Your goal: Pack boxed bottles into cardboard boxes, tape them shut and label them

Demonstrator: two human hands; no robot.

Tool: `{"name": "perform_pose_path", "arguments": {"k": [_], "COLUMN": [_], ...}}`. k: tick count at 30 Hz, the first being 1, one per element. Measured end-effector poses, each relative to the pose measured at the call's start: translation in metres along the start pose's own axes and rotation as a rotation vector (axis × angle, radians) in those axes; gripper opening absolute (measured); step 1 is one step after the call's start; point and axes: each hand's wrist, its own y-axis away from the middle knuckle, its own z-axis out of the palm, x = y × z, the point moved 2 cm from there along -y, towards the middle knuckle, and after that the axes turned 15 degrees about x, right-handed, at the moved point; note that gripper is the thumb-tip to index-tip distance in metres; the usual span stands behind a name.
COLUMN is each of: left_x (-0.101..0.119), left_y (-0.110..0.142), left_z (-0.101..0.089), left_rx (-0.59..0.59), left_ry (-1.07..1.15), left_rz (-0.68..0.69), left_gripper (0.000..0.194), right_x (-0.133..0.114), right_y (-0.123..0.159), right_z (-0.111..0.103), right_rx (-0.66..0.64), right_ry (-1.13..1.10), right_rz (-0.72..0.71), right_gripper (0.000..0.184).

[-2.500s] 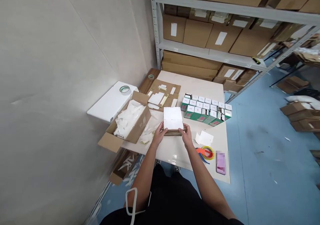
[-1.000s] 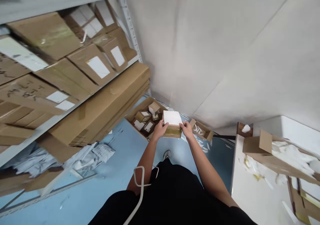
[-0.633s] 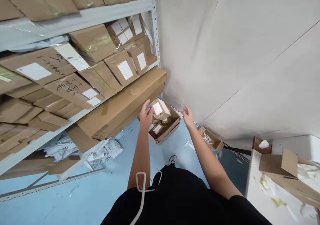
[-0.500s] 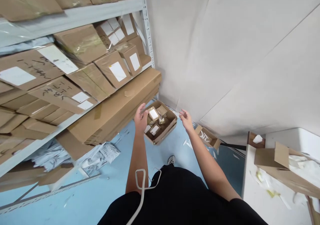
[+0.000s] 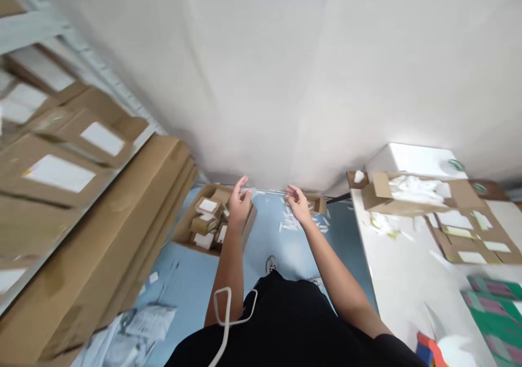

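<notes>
Carton [image 5: 184,230] of small boxes [image 5: 208,206] sits there on the blue floor [image 5: 191,282], left hand [image 5: 239,209] hanging open over one side, right hand [image 5: 299,206] loosely open too, near a smaller carton [image 5: 321,206].

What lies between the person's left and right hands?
Only open air between the left hand and right hand; in the head view, blue floor and white scraps show beneath.

Single head-worn view, facing forward and down from close above the shirt [image 5: 285,329], toward the wall [image 5: 261,84], with shelf [image 5: 32,30] left and table [image 5: 395,280] right.
</notes>
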Motion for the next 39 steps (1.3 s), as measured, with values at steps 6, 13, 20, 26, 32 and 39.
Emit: {"name": "perform_pose_path", "arguments": {"k": [6,13,20,26,32,39], "left_x": [0.022,0.082,0.141,0.172,0.185,0.180], "left_y": [0.043,0.146,0.275,0.371,0.425,0.453], "left_z": [0.156,0.329,0.448,0.513,0.555,0.607], "left_rx": [-0.326,-0.722,-1.013,-1.279,-1.463,-1.657], "left_ry": [0.071,0.121,0.149,0.215,0.247,0.259], "left_rz": [0.017,0.107,0.219,0.235,0.209,0.183], "left_gripper": [0.051,0.048,0.047,0.049,0.049,0.047], "right_x": [-0.017,-0.021,-0.025,-0.025,-0.022,-0.014], "right_y": [-0.011,0.011,0.066,0.112,0.136,0.137], "right_z": [-0.145,-0.338,-0.488,-0.574,-0.618,-0.641], "right_rx": [0.284,0.667,0.971,1.203,1.350,1.542], "right_ry": [-0.020,-0.013,-0.038,-0.071,-0.067,-0.034], "right_rz": [-0.021,0.001,0.023,0.019,0.028,0.054], "right_gripper": [0.048,0.049,0.049,0.047,0.048,0.049]}}
